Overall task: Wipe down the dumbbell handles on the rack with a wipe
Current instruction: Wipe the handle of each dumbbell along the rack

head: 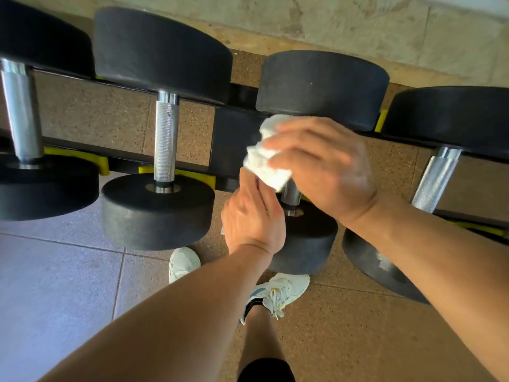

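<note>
Several black round dumbbells with knurled chrome handles lie across a black rack [237, 139] with yellow cradles. A crumpled white wipe [265, 158] is wrapped round the handle [290, 194] of the middle dumbbell [321, 84]. My right hand [322, 164] grips the wipe from above, fingers curled over it, and hides most of that handle. My left hand [254, 213] reaches up from below and pinches the wipe's lower edge. The dumbbell to the left shows its bare handle [165, 139]; another bare handle [436, 180] lies to the right.
Cork-patterned flooring and grey tiles [55, 271] lie below the rack. My white sneakers [278, 293] stand just under the middle dumbbell. A stone wall [358, 26] runs behind the rack. A further dumbbell handle [20, 114] sits at the far left.
</note>
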Motion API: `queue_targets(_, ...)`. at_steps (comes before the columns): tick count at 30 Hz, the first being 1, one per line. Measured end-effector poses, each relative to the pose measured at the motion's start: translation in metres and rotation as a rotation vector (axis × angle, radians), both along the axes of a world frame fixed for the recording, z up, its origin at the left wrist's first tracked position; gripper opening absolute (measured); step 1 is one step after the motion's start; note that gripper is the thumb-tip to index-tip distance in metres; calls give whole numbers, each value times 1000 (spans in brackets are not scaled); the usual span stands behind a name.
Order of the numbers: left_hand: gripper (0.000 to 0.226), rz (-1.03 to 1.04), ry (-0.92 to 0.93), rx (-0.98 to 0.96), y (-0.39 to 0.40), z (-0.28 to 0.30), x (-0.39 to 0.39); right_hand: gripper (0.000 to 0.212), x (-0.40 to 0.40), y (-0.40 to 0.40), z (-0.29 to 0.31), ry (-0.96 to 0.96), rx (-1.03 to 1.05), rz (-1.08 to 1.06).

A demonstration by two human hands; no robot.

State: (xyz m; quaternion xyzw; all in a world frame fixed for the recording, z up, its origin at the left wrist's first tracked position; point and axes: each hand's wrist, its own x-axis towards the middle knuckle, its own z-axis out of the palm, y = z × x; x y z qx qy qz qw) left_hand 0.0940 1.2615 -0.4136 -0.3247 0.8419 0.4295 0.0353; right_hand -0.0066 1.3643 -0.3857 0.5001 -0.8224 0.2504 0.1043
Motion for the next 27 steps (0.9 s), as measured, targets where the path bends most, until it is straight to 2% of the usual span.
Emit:
queue_targets(1,23,-2,-3,3,0,0,0,8,-1,4,-7,13,86,77)
queue_targets(4,15,-6,-18,-8,-1,-1,1,30,12,31,-32,-147,405,175)
queue_targets(6,16,-13,-15,-17,-2,-1,2,34,20,46,-39,-164,493,334)
queue_targets(8,16,-18,-22,-18,-2,-2,1,31,9,48,-35,-135,487,450)
queue_targets(12,17,-40,-28,-34,-2,-2,1,34,-21,39,-26,-73,487,227)
queue_targets(14,17,-43,-35,-44,-3,-2,2,35,-2,40,-33,-33,507,365)
queue_targets(16,18,-44,-38,-53,-2,-1,1,39,12,48,-34,-76,520,485)
queue_targets(20,16,-57,-50,-70,-2,-2,2,45,-14,57,-28,-119,472,185)
queue_targets(21,15,-64,-50,-73,-2,-3,2,45,-11,56,-30,-94,452,169)
queue_targets(23,13,-67,-49,-80,-1,-1,1,43,5,55,-39,-96,490,276)
queue_targets(25,13,-66,-56,-86,-1,-1,-1,38,15,56,-42,-200,530,397)
queue_targets(27,13,-63,-67,-96,-1,-1,-2,39,11,55,-37,-307,561,403)
